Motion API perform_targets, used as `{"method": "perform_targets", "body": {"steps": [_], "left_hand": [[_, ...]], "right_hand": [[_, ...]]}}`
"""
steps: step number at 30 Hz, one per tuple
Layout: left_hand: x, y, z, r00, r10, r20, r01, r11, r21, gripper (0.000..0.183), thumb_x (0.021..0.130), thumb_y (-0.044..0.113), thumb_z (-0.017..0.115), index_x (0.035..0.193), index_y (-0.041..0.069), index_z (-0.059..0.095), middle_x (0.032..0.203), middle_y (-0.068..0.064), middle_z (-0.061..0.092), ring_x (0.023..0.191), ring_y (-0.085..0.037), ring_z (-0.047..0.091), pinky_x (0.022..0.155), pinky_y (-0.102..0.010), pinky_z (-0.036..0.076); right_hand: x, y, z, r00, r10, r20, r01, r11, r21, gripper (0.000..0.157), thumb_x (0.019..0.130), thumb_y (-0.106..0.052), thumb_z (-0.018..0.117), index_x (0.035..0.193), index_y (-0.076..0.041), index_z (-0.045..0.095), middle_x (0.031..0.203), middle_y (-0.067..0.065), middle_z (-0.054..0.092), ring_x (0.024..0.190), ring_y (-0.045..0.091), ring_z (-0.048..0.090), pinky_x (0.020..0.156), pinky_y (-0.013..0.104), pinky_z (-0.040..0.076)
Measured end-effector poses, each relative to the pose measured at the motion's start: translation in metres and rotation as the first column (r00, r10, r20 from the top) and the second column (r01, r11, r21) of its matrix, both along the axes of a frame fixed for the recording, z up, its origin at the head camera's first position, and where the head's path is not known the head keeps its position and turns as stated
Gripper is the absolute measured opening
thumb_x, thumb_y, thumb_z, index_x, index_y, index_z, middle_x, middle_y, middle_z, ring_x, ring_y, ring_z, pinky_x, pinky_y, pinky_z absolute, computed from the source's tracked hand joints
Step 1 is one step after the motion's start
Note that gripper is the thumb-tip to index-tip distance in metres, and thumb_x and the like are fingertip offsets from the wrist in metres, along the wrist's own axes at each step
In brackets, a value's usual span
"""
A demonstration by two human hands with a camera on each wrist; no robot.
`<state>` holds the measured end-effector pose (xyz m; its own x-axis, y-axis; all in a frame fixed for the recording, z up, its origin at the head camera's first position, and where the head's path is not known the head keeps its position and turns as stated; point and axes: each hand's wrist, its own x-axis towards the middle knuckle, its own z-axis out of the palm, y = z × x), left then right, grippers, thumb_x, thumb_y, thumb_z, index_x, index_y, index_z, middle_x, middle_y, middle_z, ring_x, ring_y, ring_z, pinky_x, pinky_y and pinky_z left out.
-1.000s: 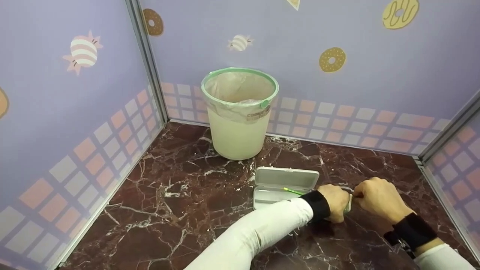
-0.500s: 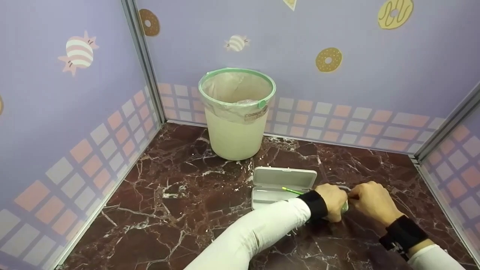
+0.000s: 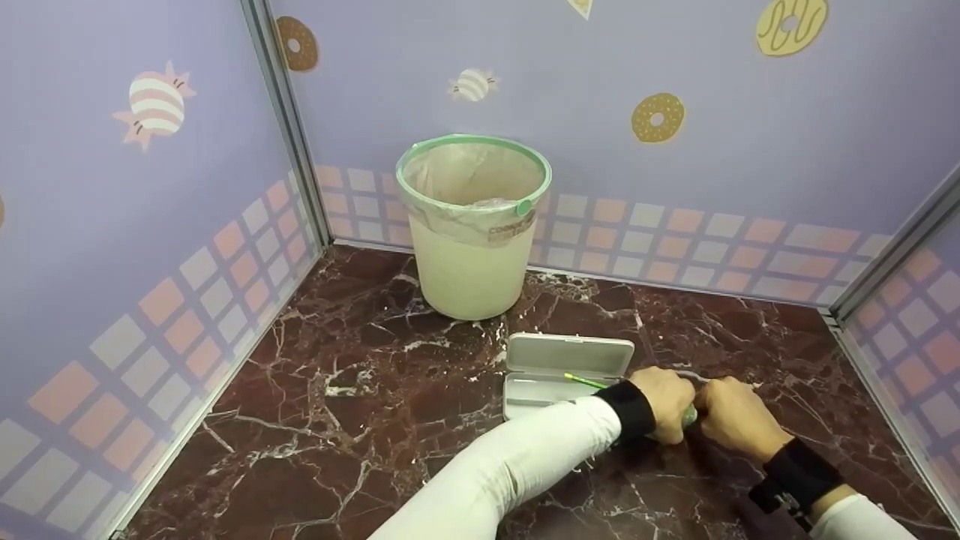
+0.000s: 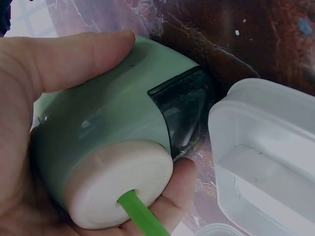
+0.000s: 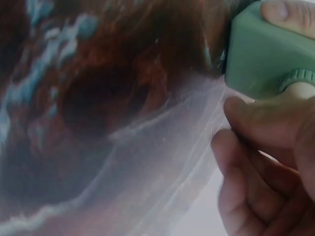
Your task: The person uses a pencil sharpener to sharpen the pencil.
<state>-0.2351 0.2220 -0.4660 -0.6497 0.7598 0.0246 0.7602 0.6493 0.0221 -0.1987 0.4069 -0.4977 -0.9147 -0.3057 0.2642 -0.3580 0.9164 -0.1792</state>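
Note:
A green hand-crank pencil sharpener with a dark see-through shavings bin is gripped by my left hand, thumb on top and fingers beneath. From the hole in its pale front sticks a green pencil. In the head view that pencil points left over an open white pencil case. My right hand is at the sharpener's other end, fingers curled at the crank. The handle itself is mostly hidden behind the thumb and fingers in the right wrist view.
A pale bin with a green rim and plastic liner stands at the back, near the wall. Small pale crumbs lie on the dark marbled tabletop. Patterned panels enclose the left, back and right sides.
My right hand has shifted around at the crank, its knuckles now lower and closer to the sharpener. The left hand keeps its grip. The head view has turned slightly right.

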Motion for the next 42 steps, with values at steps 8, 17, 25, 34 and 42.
{"method": "perform_targets", "body": {"steps": [8, 17, 25, 34, 42], "left_hand": [[0.0, 0.0, -0.001, 1.0, -0.002, -0.007, 0.002, 1.0, 0.004, 0.031, 0.074, 0.035, 0.09, 0.072, 0.032, 0.059, 0.084, 0.014, 0.076, 0.075, -0.01, 0.068, 0.063, -0.029, 0.059], [0.0, 0.002, -0.001, 1.0, 0.001, -0.027, -0.001, 1.0, -0.017, 0.025, 0.076, 0.035, 0.089, 0.074, 0.033, 0.064, 0.09, 0.014, 0.078, 0.078, -0.01, 0.07, 0.066, -0.028, 0.06], [-0.002, 0.007, -0.007, 0.999, 0.023, -0.042, -0.024, 0.999, -0.027, 0.022, 0.075, 0.04, 0.091, 0.079, 0.035, 0.07, 0.091, 0.014, 0.08, 0.081, -0.01, 0.074, 0.066, -0.029, 0.061], [-0.006, 0.013, -0.014, 0.999, 0.043, -0.025, -0.044, 0.998, -0.04, 0.024, 0.075, 0.044, 0.09, 0.076, 0.034, 0.068, 0.088, 0.014, 0.078, 0.08, -0.01, 0.074, 0.064, -0.03, 0.061], [-0.005, 0.014, -0.009, 0.998, 0.068, 0.008, -0.067, 0.997, -0.045, 0.028, 0.075, 0.039, 0.089, 0.07, 0.033, 0.063, 0.09, 0.014, 0.08, 0.084, -0.011, 0.077, 0.065, -0.031, 0.061]], "right_hand": [[0.011, -0.001, -0.01, 0.999, 0.045, -0.016, -0.046, 0.997, -0.06, 0.052, 0.069, -0.005, 0.091, 0.051, -0.026, 0.046, 0.057, -0.024, 0.027, 0.054, -0.004, 0.027, 0.053, 0.022, 0.031], [0.021, 0.0, -0.017, 0.981, 0.157, -0.111, -0.163, 0.986, -0.047, 0.052, 0.067, -0.002, 0.091, 0.052, -0.03, 0.05, 0.058, -0.025, 0.038, 0.057, -0.009, 0.029, 0.053, 0.016, 0.03], [0.024, 0.0, -0.014, 0.977, 0.202, -0.065, -0.207, 0.976, -0.075, 0.047, 0.066, 0.001, 0.088, 0.054, -0.031, 0.055, 0.059, -0.027, 0.037, 0.057, -0.012, 0.028, 0.054, 0.013, 0.029], [0.031, -0.001, -0.002, 0.952, 0.306, -0.007, -0.304, 0.943, -0.132, 0.041, 0.07, -0.006, 0.094, 0.058, -0.031, 0.064, 0.055, -0.027, 0.048, 0.057, -0.021, 0.028, 0.054, 0.007, 0.028], [0.035, 0.002, 0.033, 0.94, 0.342, -0.006, -0.341, 0.936, -0.081, 0.044, 0.066, 0.005, 0.083, 0.059, -0.03, 0.058, 0.056, -0.026, 0.044, 0.057, -0.021, 0.024, 0.054, 0.006, 0.023]]}}
